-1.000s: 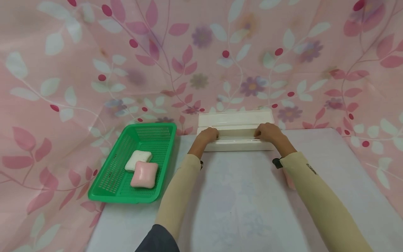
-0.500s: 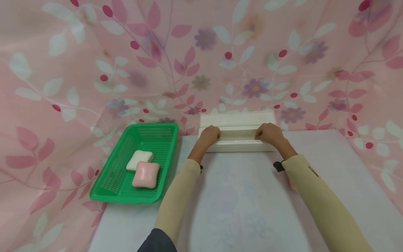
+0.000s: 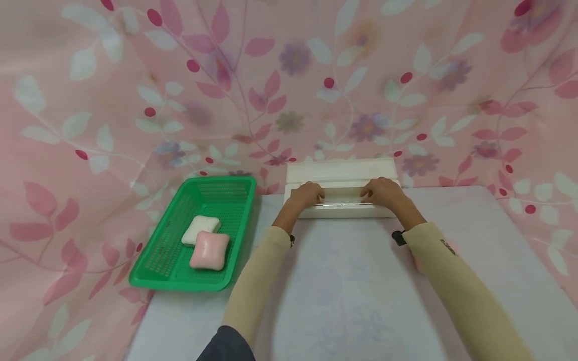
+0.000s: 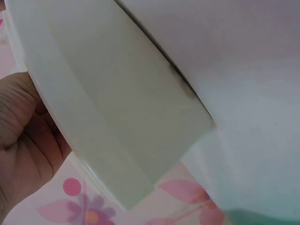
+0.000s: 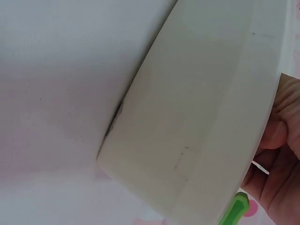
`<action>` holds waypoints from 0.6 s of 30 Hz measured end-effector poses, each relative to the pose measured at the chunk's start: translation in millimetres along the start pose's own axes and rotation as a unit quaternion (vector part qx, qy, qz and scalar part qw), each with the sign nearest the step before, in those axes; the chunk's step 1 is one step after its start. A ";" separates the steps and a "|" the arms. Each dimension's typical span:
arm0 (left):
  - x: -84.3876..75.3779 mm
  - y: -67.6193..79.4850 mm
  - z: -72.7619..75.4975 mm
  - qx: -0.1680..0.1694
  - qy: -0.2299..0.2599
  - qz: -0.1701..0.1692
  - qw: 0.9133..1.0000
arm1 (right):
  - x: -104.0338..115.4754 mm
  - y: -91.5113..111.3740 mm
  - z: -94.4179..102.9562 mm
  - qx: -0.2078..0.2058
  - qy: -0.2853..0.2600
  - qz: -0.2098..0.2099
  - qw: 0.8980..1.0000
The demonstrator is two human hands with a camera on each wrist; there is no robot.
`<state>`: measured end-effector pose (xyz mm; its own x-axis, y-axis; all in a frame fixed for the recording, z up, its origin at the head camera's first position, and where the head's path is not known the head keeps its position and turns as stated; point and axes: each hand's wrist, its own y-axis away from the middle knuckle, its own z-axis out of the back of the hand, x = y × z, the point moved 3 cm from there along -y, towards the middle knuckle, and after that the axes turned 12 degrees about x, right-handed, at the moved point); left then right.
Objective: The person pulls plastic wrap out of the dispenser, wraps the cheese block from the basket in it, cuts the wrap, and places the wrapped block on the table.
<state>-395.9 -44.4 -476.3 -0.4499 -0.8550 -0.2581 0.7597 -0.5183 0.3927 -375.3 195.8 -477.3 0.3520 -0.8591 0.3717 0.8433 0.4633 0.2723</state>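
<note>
A long white box (image 3: 345, 212) stands at the back of the table, its lid (image 3: 340, 171) raised behind it. My left hand (image 3: 308, 194) and right hand (image 3: 383, 192) reach over its front rim, fingers curled down at the opening. In the left wrist view, my left hand (image 4: 28, 140) has its fingers bent behind the box's front wall (image 4: 122, 98). My right hand (image 5: 283, 150) likewise bends its fingers behind the wall (image 5: 187, 108) in the right wrist view. Whatever the fingertips touch inside is hidden.
To the left, a green basket (image 3: 246, 225) contains a white pillow-shaped block (image 3: 198, 228) and a pink one (image 3: 209, 250). A pink object (image 3: 453, 245) lies mostly behind the right forearm. Floral cloth (image 3: 289, 90) hangs behind the table. A green piece (image 5: 236, 208) shows near the right hand.
My left hand has shifted right along the box, and my right hand slightly left, narrowing the space between them. The box, lid and basket stay put.
</note>
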 end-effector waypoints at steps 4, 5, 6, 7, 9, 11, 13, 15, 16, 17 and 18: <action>-6.3 -1.1 -3.5 -0.048 -0.013 0.021 0.999 | -0.3 -1.7 -3.3 -0.005 0.006 -0.014 1.000; -6.9 -1.7 -4.6 -0.059 -0.015 0.024 0.998 | -0.3 -1.7 -3.5 -0.007 0.007 -0.015 1.000; -7.2 -2.1 -5.5 -0.067 -0.014 0.030 0.997 | -0.4 -1.6 -3.7 -0.007 0.006 -0.017 1.000; -7.9 -2.6 -6.0 -0.074 -0.018 0.029 0.997 | -0.2 -1.6 -3.9 -0.007 0.001 -0.017 1.000; -8.7 -3.8 -6.8 -0.090 -0.033 0.026 0.995 | 0.2 -1.1 -4.3 -0.003 -0.018 -0.014 1.000; -9.4 -5.1 -7.4 -0.092 -0.053 0.020 0.994 | 0.9 -0.5 -4.7 0.007 -0.044 -0.009 0.999; -10.1 -6.1 -7.4 -0.092 -0.072 0.012 0.993 | 1.4 0.1 -5.1 0.024 -0.063 0.002 0.998; -10.5 -6.0 -7.1 -0.087 -0.077 0.003 0.993 | 1.6 1.0 -5.1 0.044 -0.066 0.013 0.997; -10.8 -5.6 -6.9 -0.082 -0.073 -0.002 0.994 | 2.0 1.6 -4.6 0.051 -0.065 0.021 0.996; -11.0 -5.0 -6.7 -0.077 -0.064 -0.008 0.995 | 1.6 2.3 -4.3 0.057 -0.060 0.025 0.996; -11.3 -4.3 -6.9 -0.067 -0.052 -0.014 0.996 | 1.2 3.0 -3.8 0.061 -0.055 0.027 0.996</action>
<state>-390.9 -32.4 -481.2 -0.5137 -0.8407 -0.1712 0.7984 -0.5415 0.2633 -370.8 195.3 -479.4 0.3430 -0.8067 0.4811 0.7671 0.5362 0.3522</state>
